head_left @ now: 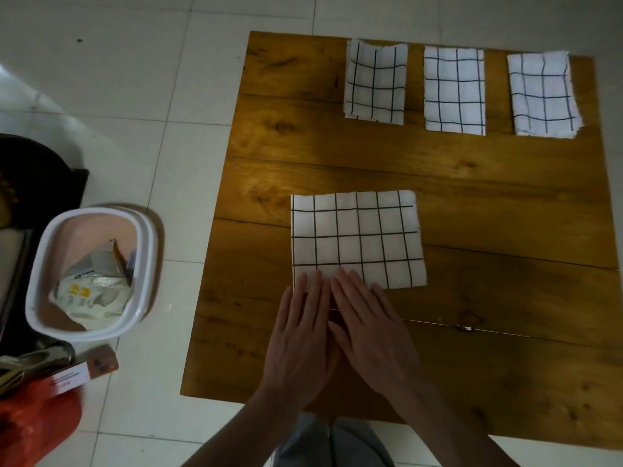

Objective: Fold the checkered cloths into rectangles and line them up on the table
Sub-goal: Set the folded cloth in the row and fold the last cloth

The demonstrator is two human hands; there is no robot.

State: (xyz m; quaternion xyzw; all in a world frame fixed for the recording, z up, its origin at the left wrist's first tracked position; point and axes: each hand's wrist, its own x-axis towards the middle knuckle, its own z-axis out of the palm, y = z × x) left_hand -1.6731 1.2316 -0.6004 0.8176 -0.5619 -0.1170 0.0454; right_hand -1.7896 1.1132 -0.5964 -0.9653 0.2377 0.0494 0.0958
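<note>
L hand & R hand fingers flat, pressing cloth edge.

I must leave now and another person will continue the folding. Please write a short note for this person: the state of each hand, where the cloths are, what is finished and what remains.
Left hand: open, fingers flat on the near left edge of the wide cloth.
Right hand: open, flat beside the left, fingertips on the same edge.
Done: three folded cloths in a row along the far edge of the table: left one, middle one, right one.
Left: the wide cloth lies flat in the middle, wider than the others; it probably needs one more fold, then a place in the row, likely to the left.
</note>
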